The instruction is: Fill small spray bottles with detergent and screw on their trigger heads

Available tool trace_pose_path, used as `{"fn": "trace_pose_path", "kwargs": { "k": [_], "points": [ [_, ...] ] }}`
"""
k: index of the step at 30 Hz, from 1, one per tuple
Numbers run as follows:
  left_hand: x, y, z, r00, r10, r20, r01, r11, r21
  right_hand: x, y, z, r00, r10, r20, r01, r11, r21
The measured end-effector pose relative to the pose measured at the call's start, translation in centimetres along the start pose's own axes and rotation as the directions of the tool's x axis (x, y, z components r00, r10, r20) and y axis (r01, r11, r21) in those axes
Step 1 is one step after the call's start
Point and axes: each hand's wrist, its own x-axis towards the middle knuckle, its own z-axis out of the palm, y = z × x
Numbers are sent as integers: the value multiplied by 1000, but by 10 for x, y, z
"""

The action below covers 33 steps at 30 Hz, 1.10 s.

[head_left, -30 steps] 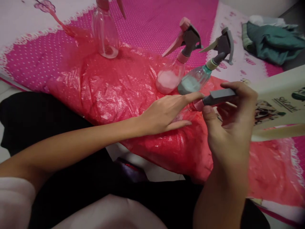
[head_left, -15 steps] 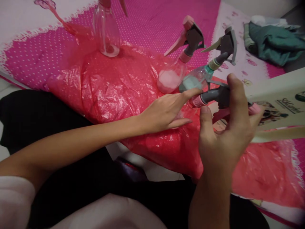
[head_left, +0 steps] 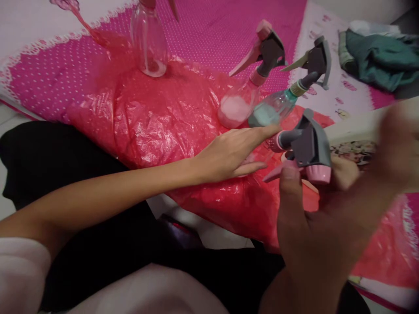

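My left hand [head_left: 225, 155] is wrapped around the body of a clear spray bottle, which it mostly hides. From the far side of that hand sticks out the bottle's grey spray head [head_left: 309, 146], with a pink collar, pink trigger and pink nozzle tilted toward me. Spread wide and partly blurred, my right hand [head_left: 330, 231] is right beside the spray head, its thumb close to the trigger; whether it touches is unclear. Just behind stand a pink spray bottle [head_left: 235, 109] and a green spray bottle [head_left: 266, 112], both with grey heads.
Under the bottles lies a crinkled red plastic bag [head_left: 157, 122] on a magenta dotted cloth [head_left: 209, 35]. Another clear spray bottle [head_left: 149, 41] stands at the back left. A printed box [head_left: 353, 131] is at the right, partly covered by my hand. Dark green fabric [head_left: 382, 56] lies behind it.
The spray head has rotated, its pink nozzle swinging toward me. My right hand has opened off it, fingers spreading to the right. My left hand keeps its hold.
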Motion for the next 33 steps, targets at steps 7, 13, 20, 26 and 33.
{"fn": "trace_pose_path", "kwargs": {
  "k": [7, 13, 20, 26, 33],
  "points": [
    [-1, 2, 0, 999, -35, 3, 35, 998, -44, 10, 22, -9, 999, 19, 40, -24, 992, 124],
    [-2, -1, 4, 998, -60, -1, 60, 995, -79, 21, 32, -15, 991, 81, 109, -96, 985, 141],
    [-3, -3, 5, 999, -8, -49, 6, 999, -41, 20, 31, -21, 988, 85, 132, -92, 995, 50],
    [-2, -1, 6, 999, -1, -40, -1, 999, -39, 33, 36, -32, 940, -61, 336, 37, 996, 77],
    [-1, 5, 1, 996, -88, 35, 89, 996, -27, 36, 44, -16, 957, -66, 283, 18, 986, 166]
  ]
}}
